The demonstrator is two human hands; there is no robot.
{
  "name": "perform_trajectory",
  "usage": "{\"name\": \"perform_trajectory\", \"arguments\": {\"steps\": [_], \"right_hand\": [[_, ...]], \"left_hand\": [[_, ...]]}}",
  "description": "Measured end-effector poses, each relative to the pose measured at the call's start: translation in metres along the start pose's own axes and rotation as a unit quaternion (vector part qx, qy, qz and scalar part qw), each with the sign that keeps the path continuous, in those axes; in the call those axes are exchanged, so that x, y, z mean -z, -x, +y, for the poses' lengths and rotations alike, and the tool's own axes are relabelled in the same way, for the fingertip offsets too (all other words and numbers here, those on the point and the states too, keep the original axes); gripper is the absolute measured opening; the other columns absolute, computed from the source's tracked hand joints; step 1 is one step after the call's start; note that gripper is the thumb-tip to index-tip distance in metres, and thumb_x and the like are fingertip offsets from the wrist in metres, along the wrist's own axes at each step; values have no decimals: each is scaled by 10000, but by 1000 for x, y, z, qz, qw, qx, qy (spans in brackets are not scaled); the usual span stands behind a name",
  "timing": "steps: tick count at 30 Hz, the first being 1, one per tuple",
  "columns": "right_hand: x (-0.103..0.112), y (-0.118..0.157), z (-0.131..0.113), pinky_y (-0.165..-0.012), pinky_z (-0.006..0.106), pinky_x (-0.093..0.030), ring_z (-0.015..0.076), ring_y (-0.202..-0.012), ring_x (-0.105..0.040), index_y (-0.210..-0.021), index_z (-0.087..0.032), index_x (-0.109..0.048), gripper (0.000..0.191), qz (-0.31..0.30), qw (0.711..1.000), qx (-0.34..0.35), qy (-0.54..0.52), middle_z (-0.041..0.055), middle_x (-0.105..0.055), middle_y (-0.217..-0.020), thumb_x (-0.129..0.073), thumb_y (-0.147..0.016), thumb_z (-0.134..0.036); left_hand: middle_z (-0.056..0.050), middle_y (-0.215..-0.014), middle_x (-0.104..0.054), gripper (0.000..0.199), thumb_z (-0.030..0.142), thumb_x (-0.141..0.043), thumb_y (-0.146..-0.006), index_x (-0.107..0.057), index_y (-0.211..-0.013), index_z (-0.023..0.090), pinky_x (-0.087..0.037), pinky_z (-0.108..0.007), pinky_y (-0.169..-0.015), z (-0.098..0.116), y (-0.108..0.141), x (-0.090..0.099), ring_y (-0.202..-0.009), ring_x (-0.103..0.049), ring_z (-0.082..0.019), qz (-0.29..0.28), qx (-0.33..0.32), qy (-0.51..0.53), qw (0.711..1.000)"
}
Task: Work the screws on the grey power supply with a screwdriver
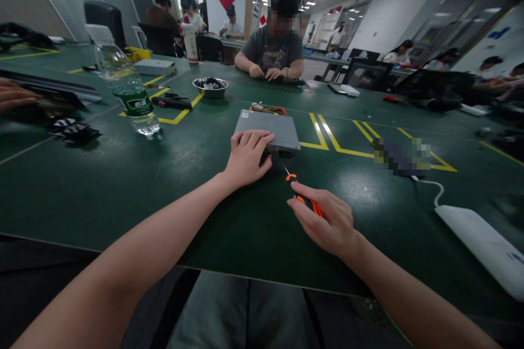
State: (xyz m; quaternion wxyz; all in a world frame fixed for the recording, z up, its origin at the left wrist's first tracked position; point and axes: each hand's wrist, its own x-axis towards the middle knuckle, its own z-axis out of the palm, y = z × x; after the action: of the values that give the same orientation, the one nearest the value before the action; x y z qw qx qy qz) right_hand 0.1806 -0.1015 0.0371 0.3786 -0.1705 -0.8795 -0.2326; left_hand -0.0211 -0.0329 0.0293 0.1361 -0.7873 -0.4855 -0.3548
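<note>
A flat grey metal power supply [268, 124] lies on the green table, with coloured cables [270, 109] coming out of its far side. My left hand [249, 158] grips its near left part, fingers over the top and thumb at the near face. In my right hand [323, 218] is a screwdriver [302, 195] with an orange and black handle, fingers wrapped round it. Its thin shaft points up and left at the near face of the power supply. Whether the tip touches a screw there is too small to tell.
A water bottle [131, 95] stands at the left, near a metal bowl [210, 87] holding dark small parts. Black-handled tools [172, 103] lie between them. At the right a phone [399, 157] is cabled to a white power bank [483, 240]. Another person [272, 38] sits opposite.
</note>
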Motion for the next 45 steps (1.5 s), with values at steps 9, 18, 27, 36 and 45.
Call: {"name": "perform_trajectory", "arguments": {"steps": [9,18,27,36,45], "right_hand": [[-3,1,-1,-692,265,-515,156,-841,-611,-959,-173,-553,266,-13,1000,-6,6,131,-609,-1046,-602,-721,-64],[0,-4,-13,-761,295,-498,192,-1024,-569,-1167,-193,-460,369,-88,996,-14,26,166,-536,-1196,-517,-805,-147],[8,-21,-13,-716,333,-475,224,-895,-590,-973,-170,-552,202,-80,995,-15,60,182,-598,-1027,-510,-829,-306],[13,-48,-22,-566,270,-440,175,-680,-577,-959,-167,-585,155,-82,988,41,122,134,-633,-888,-512,-828,-207],[24,-65,-48,-639,307,-451,183,-720,-549,-970,-106,-592,329,-216,941,-52,257,131,-621,-878,-319,-810,-14]], "left_hand": [[-58,-1216,-517,389,254,-480,-796,-456,-1181,204,-228,-404,-941,1,0,1,-1131,-416,-233,-1,6,0,1000],[-65,-1221,-512,391,254,-481,-795,-459,-1183,210,-232,-411,-938,2,0,1,-1131,-418,-242,-6,10,4,1000],[-60,-1217,-519,397,262,-485,-794,-459,-1186,204,-223,-404,-949,2,-1,1,-1127,-421,-231,-5,9,3,1000],[-63,-1220,-515,411,262,-489,-789,-453,-1194,203,-230,-406,-941,1,-1,1,-1124,-422,-235,-6,6,5,1000],[-67,-1224,-512,399,264,-482,-796,-458,-1191,214,-224,-421,-948,1,-1,1,-1125,-421,-245,-6,7,9,1000]]}}
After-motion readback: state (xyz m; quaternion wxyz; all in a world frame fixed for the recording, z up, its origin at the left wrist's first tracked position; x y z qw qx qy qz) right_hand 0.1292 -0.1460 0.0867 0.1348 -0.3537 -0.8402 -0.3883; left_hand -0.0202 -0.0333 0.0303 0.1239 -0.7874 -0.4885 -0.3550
